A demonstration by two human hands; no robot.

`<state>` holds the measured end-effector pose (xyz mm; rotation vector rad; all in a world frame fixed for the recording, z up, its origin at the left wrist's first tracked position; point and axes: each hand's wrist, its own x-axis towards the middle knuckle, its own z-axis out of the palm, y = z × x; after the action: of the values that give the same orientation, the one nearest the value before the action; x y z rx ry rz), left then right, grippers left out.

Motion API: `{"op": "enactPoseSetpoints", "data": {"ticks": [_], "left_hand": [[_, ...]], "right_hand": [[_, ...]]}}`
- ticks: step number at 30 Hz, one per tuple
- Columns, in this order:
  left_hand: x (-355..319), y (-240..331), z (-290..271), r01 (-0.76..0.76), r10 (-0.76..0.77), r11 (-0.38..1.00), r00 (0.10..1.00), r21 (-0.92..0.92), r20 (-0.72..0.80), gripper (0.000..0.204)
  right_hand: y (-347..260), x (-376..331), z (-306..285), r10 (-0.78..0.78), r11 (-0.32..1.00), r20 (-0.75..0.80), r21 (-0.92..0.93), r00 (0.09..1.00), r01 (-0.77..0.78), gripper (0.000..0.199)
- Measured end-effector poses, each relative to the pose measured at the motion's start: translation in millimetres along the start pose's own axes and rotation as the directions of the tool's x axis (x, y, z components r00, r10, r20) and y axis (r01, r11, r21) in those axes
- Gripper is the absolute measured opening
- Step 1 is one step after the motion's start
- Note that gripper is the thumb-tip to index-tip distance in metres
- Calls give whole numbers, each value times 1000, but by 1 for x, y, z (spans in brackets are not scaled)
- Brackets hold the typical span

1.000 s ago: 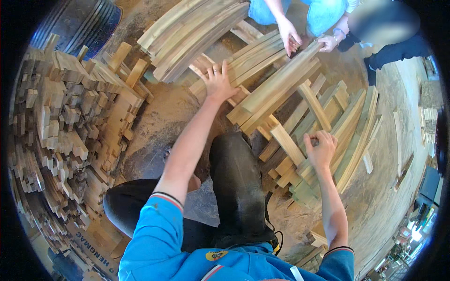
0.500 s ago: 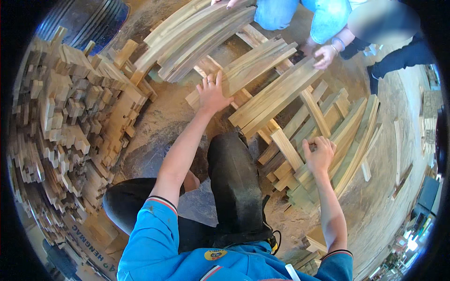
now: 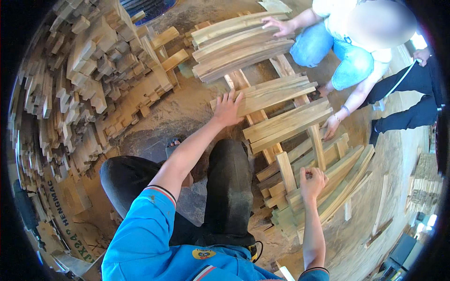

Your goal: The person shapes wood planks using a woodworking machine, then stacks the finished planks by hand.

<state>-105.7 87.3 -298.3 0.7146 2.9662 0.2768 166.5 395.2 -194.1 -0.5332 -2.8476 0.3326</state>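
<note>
**Inspector:** Timber first. The left hand (image 3: 228, 108) lies flat, fingers spread, on the near end of the pale flat bundle of sawn planks (image 3: 276, 92); it presses on them and grips nothing. Beyond its fingertips the plank edge runs clear toward the far right.

**Clerk:** And the other hand?

**Inspector:** The right hand (image 3: 312, 181) is curled shut on the top end of a short upright light-wood slat (image 3: 286, 171). Just right of it, a fan of long pale boards (image 3: 349, 180) slopes away; bare sawdust floor (image 3: 176, 110) lies open to the left of the left hand.

**Clerk:** Obstructions?

**Inspector:** A tall heap of stacked wood offcuts (image 3: 84, 89) stands well left of the left hand. A second bundle of curved planks (image 3: 239, 47) lies beyond it. A co-worker's hand (image 3: 332, 126) rests on the lower plank stack (image 3: 286, 124), between the two hands and further out. The person's black-trousered knee (image 3: 229, 182) sits below the left hand.

**Clerk:** Changes?

**Inspector:** The left hand has stayed flat on the planks; the right has kept its closed grip. The co-worker has shifted nearer.
</note>
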Motion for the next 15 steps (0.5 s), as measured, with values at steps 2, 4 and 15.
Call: {"op": "enactPoseSetpoints", "data": {"ticks": [2, 4, 15], "left_hand": [[-3, -3, -1, -3, 2, 1000, 999, 9, 41, 110], [-6, -2, -2, 2, 0, 1000, 998, -18, 64, 108], [2, 6, -1, 68, -65, 997, 994, -31, 86, 116]], "right_hand": [[1, 0, -1, 1, 1000, 14, 4, 1000, -1, 23], [1, -1, -2, 1, 1000, 21, -12, 1000, -1, 23], [2, 2, 0, -5, 1000, 7, -24, 1000, 5, 23]]}}
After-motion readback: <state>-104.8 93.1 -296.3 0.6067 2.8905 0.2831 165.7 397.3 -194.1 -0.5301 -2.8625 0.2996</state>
